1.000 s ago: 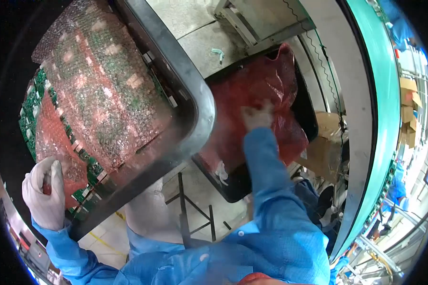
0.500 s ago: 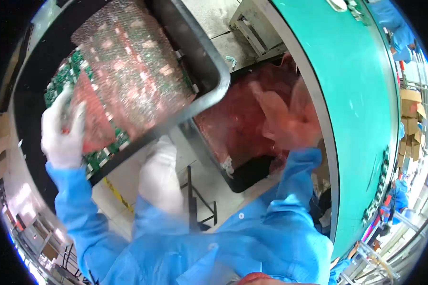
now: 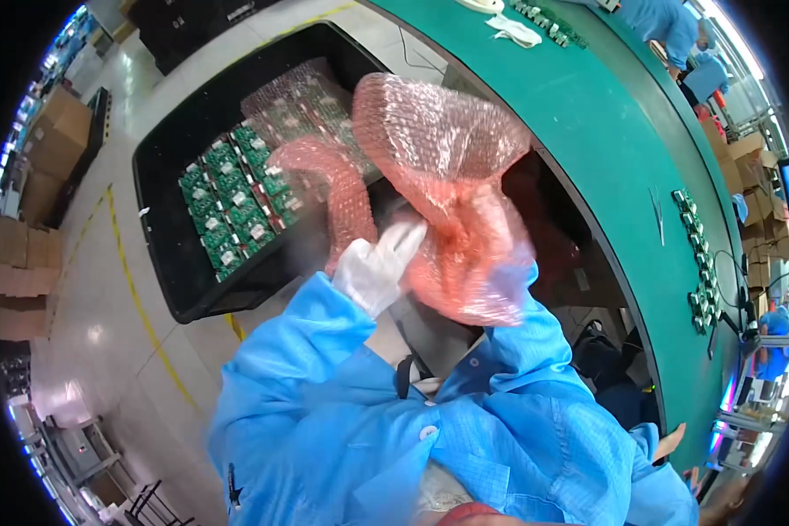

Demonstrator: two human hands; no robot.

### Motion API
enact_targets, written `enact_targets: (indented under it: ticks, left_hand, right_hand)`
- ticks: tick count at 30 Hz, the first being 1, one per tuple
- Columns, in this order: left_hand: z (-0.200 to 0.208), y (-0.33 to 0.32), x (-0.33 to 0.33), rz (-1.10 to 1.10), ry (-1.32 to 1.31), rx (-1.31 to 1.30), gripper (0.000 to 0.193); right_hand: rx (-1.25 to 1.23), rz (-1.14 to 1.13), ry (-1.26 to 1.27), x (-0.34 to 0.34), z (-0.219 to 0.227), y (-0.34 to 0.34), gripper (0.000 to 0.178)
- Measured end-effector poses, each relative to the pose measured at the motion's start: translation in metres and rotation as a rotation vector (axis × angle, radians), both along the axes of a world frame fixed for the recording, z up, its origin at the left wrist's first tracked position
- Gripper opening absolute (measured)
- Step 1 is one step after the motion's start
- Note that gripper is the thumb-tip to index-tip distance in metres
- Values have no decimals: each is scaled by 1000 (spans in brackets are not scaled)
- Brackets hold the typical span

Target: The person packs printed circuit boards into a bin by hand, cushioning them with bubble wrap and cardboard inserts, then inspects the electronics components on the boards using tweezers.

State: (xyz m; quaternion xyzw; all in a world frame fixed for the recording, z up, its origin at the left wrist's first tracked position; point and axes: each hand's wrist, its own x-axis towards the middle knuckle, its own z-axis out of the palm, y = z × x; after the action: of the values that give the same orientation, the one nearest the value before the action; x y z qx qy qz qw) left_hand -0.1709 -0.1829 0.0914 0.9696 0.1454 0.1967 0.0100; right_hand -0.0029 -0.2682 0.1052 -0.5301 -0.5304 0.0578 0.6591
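A person in a blue coat holds pink bubble wrap [image 3: 443, 131] in front of the chest, in the gap between a black bin [image 3: 171, 263] on the left and a green bench [image 3: 579, 105] on the right. The wrap's long axis slants from far left to near right: its far end fans out broad toward the bin, its middle is pinched in and twisted, and its blurred near end flares toward the coat. The far right corner meets the bench's edge in view; whether they touch is unclear. A narrow pink strip [image 3: 337, 175] arches from over the bin back to the left hand [image 3: 381, 267], its bend pointing far. That hand, in a white glove, has its fingers stretched to the right against the wrap; whether they grip cannot be told. The right hand is lost behind the wrap, with only its blue sleeve [image 3: 530, 342] plain, so its state cannot be told either. In the bin, green boards [image 3: 228, 206] lie in slanting rows, the far ones under a clear sheet [image 3: 280, 92]. On the bench, 1 row of small boards [image 3: 697, 254] runs near to far along the right.
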Motion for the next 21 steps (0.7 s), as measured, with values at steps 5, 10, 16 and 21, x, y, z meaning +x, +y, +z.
enact_targets:
  ticks: [5, 10, 16, 21]
  left_hand:
    - [-2, -15, -63, -26, 9, 205, 41]
    - [-41, -60, -53, -106, 100, 223, 25]
    - [-83, -57, -6, -28, 398, -127, 22]
    - [-121, -35, 66, 38, 226, -332, 29]
  right_hand:
    - [125, 286, 1518, 49, -40, 16, 27]
    - [-440, 73, 1257, 140, -193, -30, 30]
    - [-915, -851, -352, 221, -264, -126, 32]
    - [-1644, -636, -211, 206, -269, -79, 72]
